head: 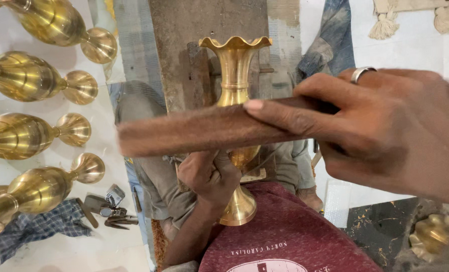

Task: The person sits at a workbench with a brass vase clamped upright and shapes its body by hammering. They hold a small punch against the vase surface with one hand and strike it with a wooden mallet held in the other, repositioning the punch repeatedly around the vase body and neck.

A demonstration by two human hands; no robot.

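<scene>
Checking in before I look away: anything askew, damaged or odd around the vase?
Nothing looks damaged. The brass vase stands upright, gripped at its lower body by the left hand, while the right hand presses a brown strip across it. Four more vases lie on their sides, in a row.

From my feed I see my bare right hand [391, 126] wearing a plain silver metal ring [361, 73] on one finger (the only jewellery in view). My bare left hand [210, 176] and forearm carry no sleeve. Below sit a maroon short-sleeved T-shirt with pale lettering [285, 236] and grey-brown trousers [159, 176].
</scene>
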